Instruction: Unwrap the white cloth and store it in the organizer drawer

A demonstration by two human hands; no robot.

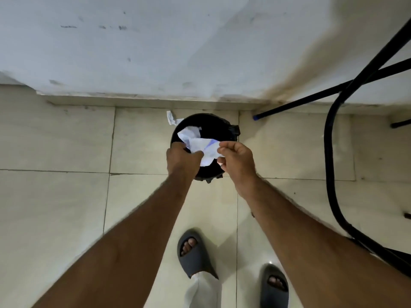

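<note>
White wrapping (201, 145) pinched by both hands (183, 157) (238, 161) over black bin (213, 125), tiled floor (55, 196)

Black bin (213, 127) sits tight against the wall (155, 52); left of it, open floor (55, 141); right of it, black chair legs (329, 152) crowd in, possibly touching the wall.

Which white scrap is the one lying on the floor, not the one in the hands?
Find the round black bin standing on the tiled floor by the wall. Just past its upper-left rim lies a small crumpled white scrap, close to the skirting. Unlike the bigger white wrapper held over the bin, no hand touches it.
</note>
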